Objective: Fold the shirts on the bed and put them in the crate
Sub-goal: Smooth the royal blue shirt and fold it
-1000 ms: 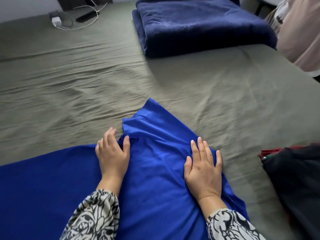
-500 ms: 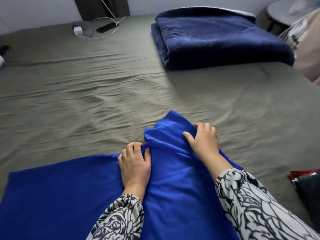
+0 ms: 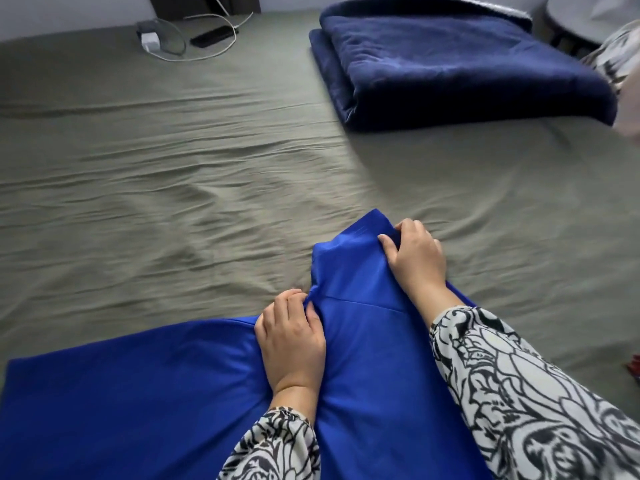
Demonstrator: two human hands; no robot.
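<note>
On the bed point(image 3: 173, 161), the left hand point(image 3: 291, 337) pinches a bunched fold of the blue shirt point(image 3: 138, 393); the right hand point(image 3: 415, 258) grips its sleeve edge, fingers curled

One bright blue shirt point(image 3: 180, 403) lies near, with two hands on it: the left hand point(image 3: 292, 337) and the right hand point(image 3: 414, 258), each in one patterned sleeve. Far right sits one folded navy blanket point(image 3: 460, 67). Far left are one white charger point(image 3: 149, 39), one dark remote-like object point(image 3: 211, 36), possibly a phone, and one white cable point(image 3: 221, 50).
</note>
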